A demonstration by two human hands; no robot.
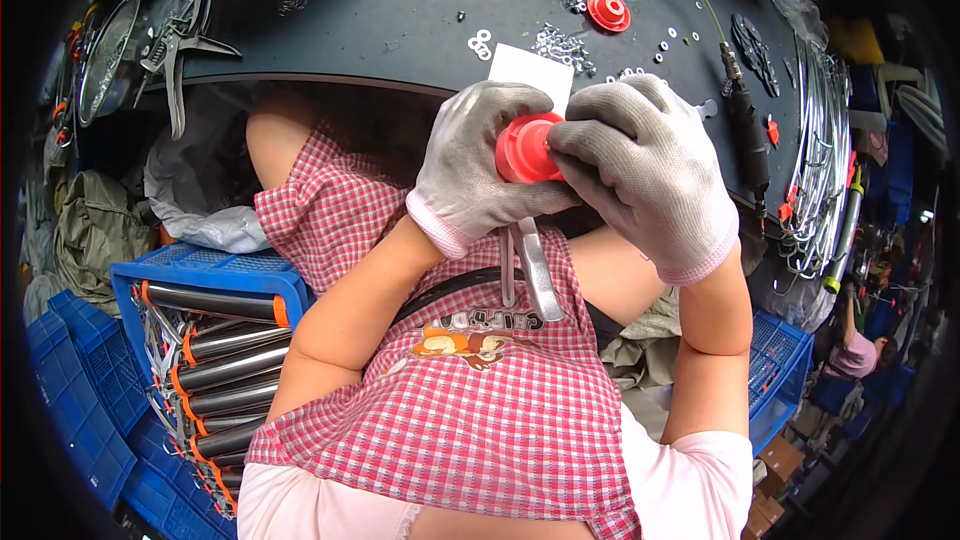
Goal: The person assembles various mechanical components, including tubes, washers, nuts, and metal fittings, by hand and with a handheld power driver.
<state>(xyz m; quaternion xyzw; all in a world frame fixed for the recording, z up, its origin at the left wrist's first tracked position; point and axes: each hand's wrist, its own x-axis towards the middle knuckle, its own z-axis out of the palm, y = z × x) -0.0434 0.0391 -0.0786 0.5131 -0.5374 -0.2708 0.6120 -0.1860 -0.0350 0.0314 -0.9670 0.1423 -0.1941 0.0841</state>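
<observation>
My left hand [462,168] clasped the red part [520,152], seemingly to steady it while my right hand [648,175] bent against it, grip unclear.

A round red plastic flanged piece [524,152] is held above the person's lap, its stepped, ring-like rim turned up toward the view. The gloved left hand [468,165] curls around its left side and underside, while fingertips of the gloved right hand [650,170] touch its right part and hide some of it. Below the left hand hang two silvery metal levers [537,270], side by side, one narrow, one broader with a slanting lower end.
</observation>
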